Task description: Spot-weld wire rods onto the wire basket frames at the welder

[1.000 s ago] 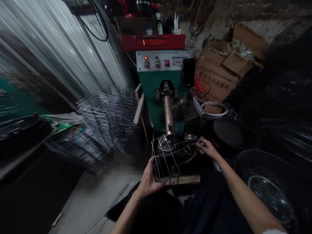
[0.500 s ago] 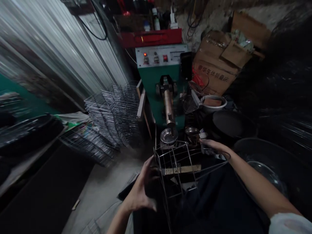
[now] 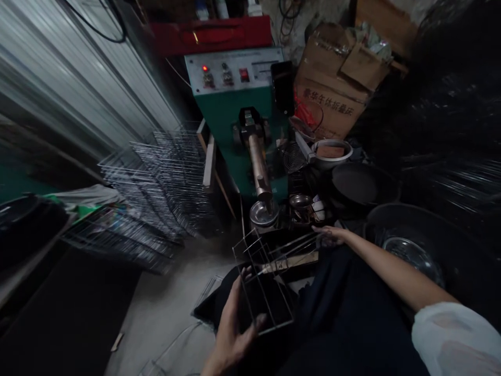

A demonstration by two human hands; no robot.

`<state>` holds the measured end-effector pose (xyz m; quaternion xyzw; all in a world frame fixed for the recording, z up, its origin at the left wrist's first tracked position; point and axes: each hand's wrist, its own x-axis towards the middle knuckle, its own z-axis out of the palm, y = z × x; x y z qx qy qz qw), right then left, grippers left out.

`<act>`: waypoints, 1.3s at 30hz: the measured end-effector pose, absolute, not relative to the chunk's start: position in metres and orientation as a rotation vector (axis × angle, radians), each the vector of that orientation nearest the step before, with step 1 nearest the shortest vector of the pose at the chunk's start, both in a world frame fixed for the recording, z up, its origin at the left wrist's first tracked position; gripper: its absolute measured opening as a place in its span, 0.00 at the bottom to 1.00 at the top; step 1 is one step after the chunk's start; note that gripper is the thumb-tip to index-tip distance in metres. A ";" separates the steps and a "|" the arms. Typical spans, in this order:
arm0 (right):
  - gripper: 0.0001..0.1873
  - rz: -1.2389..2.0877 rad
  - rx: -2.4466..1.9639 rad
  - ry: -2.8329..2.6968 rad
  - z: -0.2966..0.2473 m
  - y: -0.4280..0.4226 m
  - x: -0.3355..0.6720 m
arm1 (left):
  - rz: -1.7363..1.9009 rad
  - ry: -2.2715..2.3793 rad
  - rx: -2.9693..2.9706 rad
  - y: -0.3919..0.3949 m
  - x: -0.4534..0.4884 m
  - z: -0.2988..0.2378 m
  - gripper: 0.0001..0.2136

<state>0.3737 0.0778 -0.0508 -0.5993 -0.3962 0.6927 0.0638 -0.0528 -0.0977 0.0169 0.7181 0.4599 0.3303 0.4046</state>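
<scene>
Wire frame [image 3: 263, 282] between my hands. Right hand [image 3: 331, 236]: metal cup [image 3: 300, 207], steel dish [image 3: 264, 214] just ahead. Left hand [image 3: 235, 334]: concrete floor [image 3: 164, 308] alongside, passable up to stacked wire racks [image 3: 160, 180].

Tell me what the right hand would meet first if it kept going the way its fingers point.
The wire rack comes first: its rods lie right at the fingertips of the right hand. Depth is hard to judge from this view, so the hand may already be touching them.

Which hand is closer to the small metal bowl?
Right. The right hand is just below the small metal bowl; the left hand is farther down, at the wire frame.
</scene>
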 end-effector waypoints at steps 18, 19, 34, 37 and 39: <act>0.11 1.892 -1.618 -1.096 -0.032 0.071 0.389 | 1.047 1.109 1.616 -0.071 -0.021 0.014 0.52; 0.13 1.848 -1.614 -1.101 -0.028 0.074 0.391 | 1.036 1.102 1.650 -0.065 -0.021 0.013 0.52; 0.25 1.165 -1.171 -1.937 0.058 0.117 0.327 | 1.045 1.172 1.928 -0.007 -0.005 -0.008 0.54; 0.29 1.130 -1.228 -1.854 0.057 0.120 0.321 | 0.996 1.189 1.913 0.000 -0.007 -0.007 0.54; 0.30 1.108 -1.255 -1.826 0.058 0.123 0.320 | 0.970 1.197 1.904 0.005 -0.006 -0.005 0.54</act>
